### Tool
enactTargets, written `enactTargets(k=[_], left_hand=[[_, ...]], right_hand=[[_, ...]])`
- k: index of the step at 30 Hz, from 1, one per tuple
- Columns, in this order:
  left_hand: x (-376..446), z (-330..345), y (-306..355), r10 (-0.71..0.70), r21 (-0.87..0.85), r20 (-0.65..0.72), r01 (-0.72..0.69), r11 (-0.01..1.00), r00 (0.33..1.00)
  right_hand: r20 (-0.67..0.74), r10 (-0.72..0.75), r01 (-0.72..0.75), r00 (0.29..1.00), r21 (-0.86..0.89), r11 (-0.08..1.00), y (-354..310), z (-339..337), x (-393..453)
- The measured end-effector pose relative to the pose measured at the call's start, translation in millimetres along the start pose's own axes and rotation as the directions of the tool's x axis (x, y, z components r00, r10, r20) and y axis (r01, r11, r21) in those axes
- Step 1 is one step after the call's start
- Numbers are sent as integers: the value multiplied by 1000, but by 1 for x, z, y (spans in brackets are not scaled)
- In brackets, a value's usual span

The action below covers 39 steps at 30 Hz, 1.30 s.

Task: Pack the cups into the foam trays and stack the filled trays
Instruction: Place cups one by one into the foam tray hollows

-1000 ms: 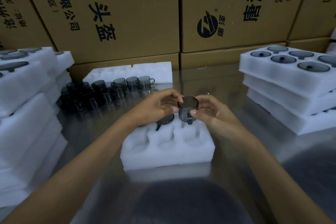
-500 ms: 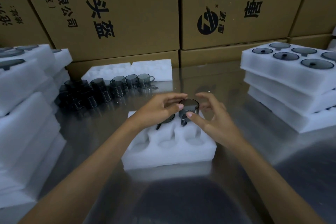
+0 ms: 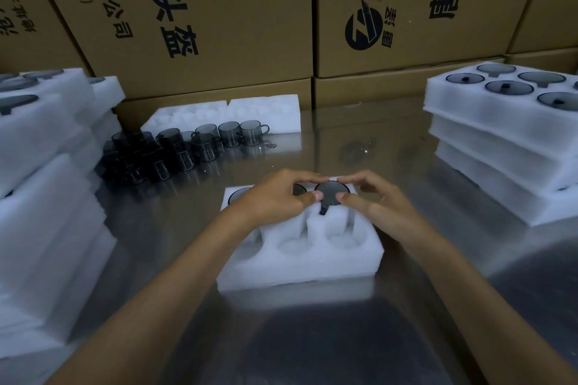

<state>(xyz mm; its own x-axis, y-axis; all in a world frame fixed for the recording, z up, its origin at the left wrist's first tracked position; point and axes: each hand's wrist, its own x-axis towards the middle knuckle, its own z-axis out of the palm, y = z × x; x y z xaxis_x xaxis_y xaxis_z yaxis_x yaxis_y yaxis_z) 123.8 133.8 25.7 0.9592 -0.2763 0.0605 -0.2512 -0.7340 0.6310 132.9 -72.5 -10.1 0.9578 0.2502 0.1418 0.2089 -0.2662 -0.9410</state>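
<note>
A white foam tray [image 3: 300, 256] lies on the steel table in front of me. A dark smoked-glass cup [image 3: 332, 193] sits sunk in its back right pocket, handle pointing toward me. My left hand [image 3: 275, 198] and my right hand [image 3: 372, 201] each pinch the cup's rim between thumb and forefinger, one from each side. Another cup [image 3: 236, 194] fills the back left pocket, and my left hand mostly covers a third cup [image 3: 298, 189] in the back middle pocket. The three front pockets hold nothing.
Several loose dark cups [image 3: 187, 147] stand at the back left, with empty foam trays [image 3: 225, 116] behind them. A stack of filled trays [image 3: 500, 134] sits at right, and more foam stacks [image 3: 40, 172] at left. Cardboard boxes [image 3: 219, 25] wall the back.
The cup, held above the tray a second ago, has gone down into the back right pocket. Both hands came down with it and stay on its rim.
</note>
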Motion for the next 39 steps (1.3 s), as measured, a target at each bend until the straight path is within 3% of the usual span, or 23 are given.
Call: enactTargets(k=[2,5,8,13,18,22,24,27,30,32,36,39], left_hand=[[-2,-3,-1,-1,-80,31,3,997,1000],[9,-17,-12,-26,-123,-85,15,992,996],[36,-44,-41,-106,7,-278,112,994,955],[88,-83,-95,-237,175,-429,338,925,872],[138,-85,-125,-266,415,-372,416,809,889],[153,-75,-130,-203,514,-385,391,763,901],[152,-71,-128,-185,429,-422,375,821,887],[140,-69,-112,-225,272,-353,330,904,908],[115,-69,-77,-133,205,-355,215,955,925],[91,-69,-48,-36,167,-399,111,980,916],[33,-53,11,-4,-24,-438,-7,1000,899],[-4,-28,41,30,20,-381,-24,999,924]], right_hand=[[-12,89,-84,996,220,972,2,0,6],[-301,208,-50,931,459,887,12,2,29],[-476,189,20,859,400,916,19,11,49],[-538,156,69,829,375,925,31,17,63],[-503,136,65,853,361,930,38,16,71],[-486,154,56,860,389,919,40,11,73],[-476,158,54,865,401,914,40,11,73],[-462,166,46,871,414,909,38,10,72],[-454,166,32,875,397,917,36,8,69],[-445,159,28,881,387,922,35,8,66],[-407,174,17,897,426,905,31,7,57],[-393,167,22,904,435,900,29,6,42]])
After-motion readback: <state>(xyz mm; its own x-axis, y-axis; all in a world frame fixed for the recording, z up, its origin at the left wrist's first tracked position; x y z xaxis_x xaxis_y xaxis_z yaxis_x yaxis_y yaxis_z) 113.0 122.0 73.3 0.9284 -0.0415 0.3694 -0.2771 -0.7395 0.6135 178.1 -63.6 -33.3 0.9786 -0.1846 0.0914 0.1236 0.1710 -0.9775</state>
